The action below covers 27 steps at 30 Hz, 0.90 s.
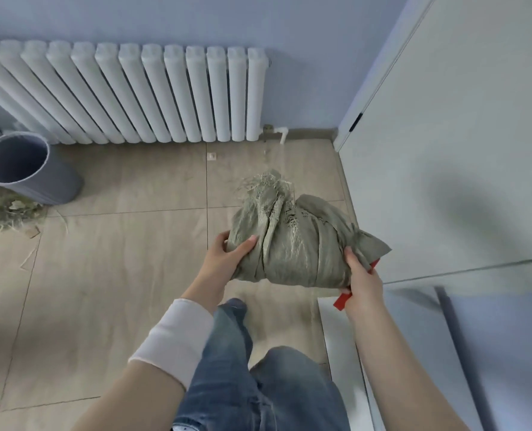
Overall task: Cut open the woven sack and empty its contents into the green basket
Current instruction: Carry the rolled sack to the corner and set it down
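Note:
A grey-green woven sack (296, 241), knotted and with a frayed top end, is held up above the tiled floor between both hands. My left hand (227, 259) grips its left side, thumb on top. My right hand (359, 281) holds the sack's right end and also a red-handled tool (344, 301), most of which is hidden behind the hand and the sack. No green basket is in view.
A white radiator (134, 94) lines the far wall. A grey cylindrical bin (25, 166) stands at the left beside a pile of dry plant scraps (6, 209). A pale cabinet door (445, 150) stands close on the right. My legs in jeans (252, 368) are below the sack.

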Each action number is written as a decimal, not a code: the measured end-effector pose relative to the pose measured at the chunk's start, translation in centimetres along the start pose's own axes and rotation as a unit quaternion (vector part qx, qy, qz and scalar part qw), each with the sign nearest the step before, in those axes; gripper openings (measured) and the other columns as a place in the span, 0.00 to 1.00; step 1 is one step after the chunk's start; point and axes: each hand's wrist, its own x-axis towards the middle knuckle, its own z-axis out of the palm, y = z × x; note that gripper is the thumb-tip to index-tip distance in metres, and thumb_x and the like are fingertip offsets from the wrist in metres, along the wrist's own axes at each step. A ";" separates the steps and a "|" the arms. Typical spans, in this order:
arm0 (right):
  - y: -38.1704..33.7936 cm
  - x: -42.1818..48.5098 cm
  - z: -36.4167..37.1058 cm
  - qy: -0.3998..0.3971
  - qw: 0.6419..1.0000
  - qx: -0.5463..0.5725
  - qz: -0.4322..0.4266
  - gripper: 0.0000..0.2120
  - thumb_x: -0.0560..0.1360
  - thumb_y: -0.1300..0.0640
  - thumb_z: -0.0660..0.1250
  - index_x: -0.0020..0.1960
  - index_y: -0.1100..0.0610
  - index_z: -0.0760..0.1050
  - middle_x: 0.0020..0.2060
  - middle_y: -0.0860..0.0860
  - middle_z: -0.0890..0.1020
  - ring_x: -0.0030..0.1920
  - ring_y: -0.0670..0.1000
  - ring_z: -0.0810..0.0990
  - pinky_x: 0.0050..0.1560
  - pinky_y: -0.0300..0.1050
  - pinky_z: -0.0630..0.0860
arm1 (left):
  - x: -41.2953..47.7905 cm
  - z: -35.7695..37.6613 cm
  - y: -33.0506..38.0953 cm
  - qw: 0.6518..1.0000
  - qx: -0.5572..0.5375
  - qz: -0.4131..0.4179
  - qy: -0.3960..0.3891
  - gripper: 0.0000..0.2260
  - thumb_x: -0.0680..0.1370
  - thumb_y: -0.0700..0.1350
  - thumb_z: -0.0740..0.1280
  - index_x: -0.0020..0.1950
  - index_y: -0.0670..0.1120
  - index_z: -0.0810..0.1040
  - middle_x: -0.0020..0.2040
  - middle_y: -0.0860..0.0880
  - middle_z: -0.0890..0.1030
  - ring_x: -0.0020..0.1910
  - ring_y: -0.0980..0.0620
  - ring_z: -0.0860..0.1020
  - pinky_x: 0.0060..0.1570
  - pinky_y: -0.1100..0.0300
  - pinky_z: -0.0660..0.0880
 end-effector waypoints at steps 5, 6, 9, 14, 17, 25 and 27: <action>-10.2 7.8 4.9 -0.019 1.000 -0.007 0.004 0.15 0.71 0.47 0.70 0.53 0.55 0.75 0.36 0.47 0.76 0.27 0.45 0.70 0.21 0.35 0.65 | 10.8 6.8 9.0 1.000 0.010 0.015 -0.005 0.25 0.71 0.50 0.72 0.64 0.45 0.71 0.57 0.46 0.79 0.50 0.50 0.79 0.42 0.58 0.77; -12.4 9.7 5.7 -0.022 1.000 -0.001 0.000 0.12 0.71 0.48 0.70 0.49 0.55 0.75 0.33 0.48 0.74 0.25 0.45 0.68 0.21 0.35 0.63 | 13.0 8.5 10.7 1.000 0.015 0.016 -0.008 0.25 0.71 0.50 0.72 0.64 0.45 0.71 0.57 0.46 0.79 0.51 0.49 0.79 0.44 0.56 0.78; -19.0 16.1 8.3 -0.050 0.998 0.023 -0.030 0.08 0.72 0.51 0.69 0.43 0.55 0.74 0.31 0.48 0.71 0.24 0.45 0.64 0.19 0.35 0.59 | 19.7 13.8 15.9 0.999 0.012 0.036 -0.020 0.24 0.71 0.50 0.72 0.64 0.45 0.71 0.56 0.47 0.79 0.51 0.50 0.79 0.44 0.55 0.78; -29.2 24.9 12.5 -0.060 0.997 0.026 -0.038 0.06 0.72 0.54 0.69 0.44 0.54 0.74 0.32 0.48 0.72 0.25 0.45 0.64 0.19 0.35 0.59 | 27.8 21.7 22.5 0.998 -0.015 0.048 -0.030 0.18 0.73 0.50 0.71 0.60 0.48 0.72 0.52 0.50 0.79 0.48 0.53 0.79 0.39 0.59 0.78; -34.9 29.8 14.8 -0.059 0.997 0.022 -0.053 0.05 0.72 0.54 0.69 0.45 0.54 0.75 0.34 0.48 0.72 0.26 0.45 0.64 0.19 0.35 0.60 | 32.5 25.6 26.7 0.998 -0.019 0.046 -0.043 0.18 0.72 0.51 0.71 0.59 0.48 0.72 0.55 0.49 0.79 0.52 0.51 0.79 0.46 0.56 0.78; -46.7 43.2 22.8 -0.032 0.995 0.025 -0.094 0.04 0.72 0.55 0.69 0.46 0.52 0.75 0.37 0.46 0.74 0.28 0.45 0.65 0.22 0.35 0.61 | 47.7 34.5 36.9 0.995 0.008 0.078 -0.058 0.26 0.72 0.51 0.71 0.66 0.45 0.69 0.60 0.48 0.77 0.56 0.50 0.78 0.54 0.55 0.77; -48.2 46.0 24.6 -0.010 0.996 0.022 -0.091 0.04 0.72 0.55 0.69 0.46 0.50 0.75 0.38 0.46 0.74 0.30 0.45 0.65 0.22 0.34 0.60 | 50.9 36.1 38.2 0.996 0.018 0.071 -0.056 0.24 0.72 0.50 0.71 0.66 0.45 0.69 0.59 0.49 0.77 0.56 0.50 0.77 0.56 0.55 0.76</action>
